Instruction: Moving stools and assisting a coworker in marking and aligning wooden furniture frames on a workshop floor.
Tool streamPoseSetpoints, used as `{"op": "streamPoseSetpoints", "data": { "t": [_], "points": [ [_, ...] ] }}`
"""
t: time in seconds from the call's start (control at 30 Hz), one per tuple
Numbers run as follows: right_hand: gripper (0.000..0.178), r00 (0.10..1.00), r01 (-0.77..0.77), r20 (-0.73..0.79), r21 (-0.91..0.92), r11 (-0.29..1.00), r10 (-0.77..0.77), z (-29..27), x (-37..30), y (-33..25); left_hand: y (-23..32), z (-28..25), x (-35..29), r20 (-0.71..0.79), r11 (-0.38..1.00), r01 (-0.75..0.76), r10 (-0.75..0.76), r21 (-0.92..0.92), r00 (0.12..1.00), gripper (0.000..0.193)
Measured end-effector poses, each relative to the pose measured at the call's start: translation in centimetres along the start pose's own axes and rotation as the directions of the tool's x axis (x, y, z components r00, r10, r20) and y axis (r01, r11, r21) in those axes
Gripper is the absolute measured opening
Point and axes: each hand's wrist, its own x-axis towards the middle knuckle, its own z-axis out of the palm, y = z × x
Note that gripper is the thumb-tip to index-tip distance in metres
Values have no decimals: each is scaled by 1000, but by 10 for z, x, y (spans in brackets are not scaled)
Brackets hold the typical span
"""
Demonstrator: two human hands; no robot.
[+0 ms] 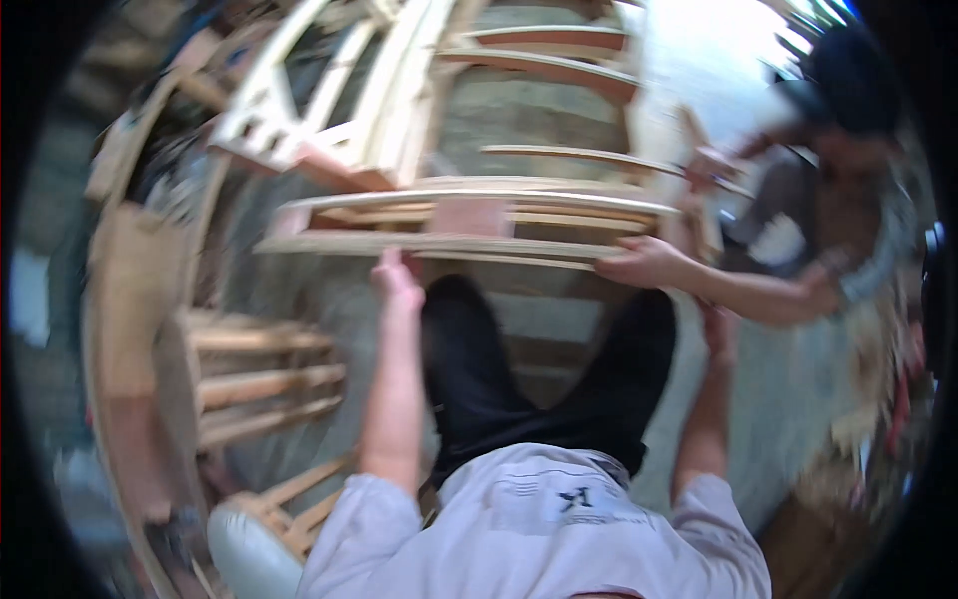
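A long, narrow wooden frame (344,243) of pale slats lies crosswise in front of my knees, with a pinkish block (471,218) set in its middle. My left hand (397,282) grips the near edge of this frame, left of centre; its fingers are closed and partly blurred. Off the frame's right end is my right hand (717,321), mostly covered by a co-worker's forearm, so its fingers do not show. The co-worker's hand (647,262) holds the frame's near right corner, while their other hand (711,168) is by a thin wooden slat (579,155).
Beyond the frame stand larger wooden structures with curved crosspieces (544,62) and pale rails (399,80). A co-worker (848,190) crouches close on the right. To my left are a slatted wooden piece (269,384) and a long board (130,299). A whitish rounded object (249,554) sits low left.
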Motion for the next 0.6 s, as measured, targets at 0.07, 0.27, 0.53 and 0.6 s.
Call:
{"op": "streamPoseSetpoints", "data": {
  "t": [0.07, 0.27, 0.53, 0.6],
  "points": [
    [36, 986, 169, 57, -314, 934, -159, 3, 4, 12, 9, -1, -3, 30, 999, 8, -9, 40, 1000, 12],
    [29, 994, 15, -111, 115, 993, -2, 30, -7, -14, 6, -11, 13, 7, 986, 124, -125, 115, 992, 30],
    [30, 985, -25, -168, 123, 992, 46, 30, -7, -14, 2, -12, 14, -16, 986, 129, -128, 110, 992, 26],
    [31, 991, 37, -123, -128, 991, -53, 29, -8, -8, 1, -15, 18, -10, 987, 125, -124, 102, 992, 24]
  ]
}}
